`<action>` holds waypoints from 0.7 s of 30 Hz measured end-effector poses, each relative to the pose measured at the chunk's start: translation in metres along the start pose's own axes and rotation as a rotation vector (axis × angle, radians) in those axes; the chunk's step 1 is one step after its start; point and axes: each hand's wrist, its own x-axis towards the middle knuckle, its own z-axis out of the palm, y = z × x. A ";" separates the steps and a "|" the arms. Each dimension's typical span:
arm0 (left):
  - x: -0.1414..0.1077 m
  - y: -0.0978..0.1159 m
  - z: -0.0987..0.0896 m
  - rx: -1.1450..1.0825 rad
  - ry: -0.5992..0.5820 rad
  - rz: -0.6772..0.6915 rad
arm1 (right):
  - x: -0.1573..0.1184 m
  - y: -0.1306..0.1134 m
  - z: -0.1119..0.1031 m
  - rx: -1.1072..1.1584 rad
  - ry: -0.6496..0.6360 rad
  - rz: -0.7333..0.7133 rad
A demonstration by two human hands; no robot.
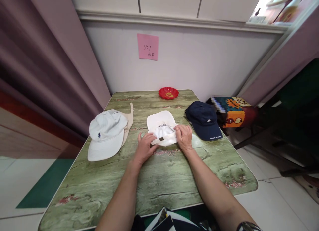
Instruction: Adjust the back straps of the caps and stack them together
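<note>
A white baseball cap (pixel 161 118) lies at the middle of the table, its brim pointing away from me. Its back strap, with a small dark buckle, faces me. My left hand (pixel 146 144) grips the left side of the cap's back edge by the strap end. On the right side of that edge, my right hand (pixel 183 136) pinches the fabric. To the left rests a white cap with a small dark logo (pixel 107 131), lying over a beige strapped piece (pixel 130 116) that it partly hides. A navy cap (pixel 203 119) with white lettering sits to the right.
A red scalloped dish (pixel 168 93) stands at the far edge of the green wood-patterned table (pixel 169 181). A pink note (pixel 148 47) is stuck on the wall behind. Past the right edge are a colourful box (pixel 235 113) and a dark chair. Purple curtains hang at left.
</note>
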 end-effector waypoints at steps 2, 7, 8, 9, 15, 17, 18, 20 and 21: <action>0.001 0.002 -0.002 -0.034 0.094 0.021 | -0.001 -0.004 -0.002 0.044 0.002 -0.039; 0.000 0.006 -0.007 -0.343 0.306 -0.082 | -0.002 -0.008 -0.006 0.226 -0.045 -0.120; 0.000 0.007 -0.008 -0.453 0.338 -0.146 | -0.002 -0.008 -0.006 0.264 -0.068 -0.117; 0.000 0.007 -0.008 -0.574 0.377 -0.209 | -0.001 -0.007 -0.006 0.299 -0.092 -0.107; 0.008 0.013 -0.014 -1.284 0.633 -0.355 | 0.000 -0.003 -0.005 0.423 -0.183 -0.101; 0.009 0.013 -0.018 -1.399 0.639 -0.377 | -0.001 -0.004 -0.004 0.385 -0.232 -0.134; 0.009 0.012 -0.019 -1.438 0.657 -0.393 | -0.001 -0.005 -0.003 0.351 -0.257 -0.154; 0.008 0.009 -0.021 -1.502 0.697 -0.428 | -0.002 -0.009 -0.001 0.286 -0.278 -0.186; 0.008 0.007 -0.021 -1.526 0.697 -0.443 | -0.003 -0.010 0.001 0.269 -0.272 -0.191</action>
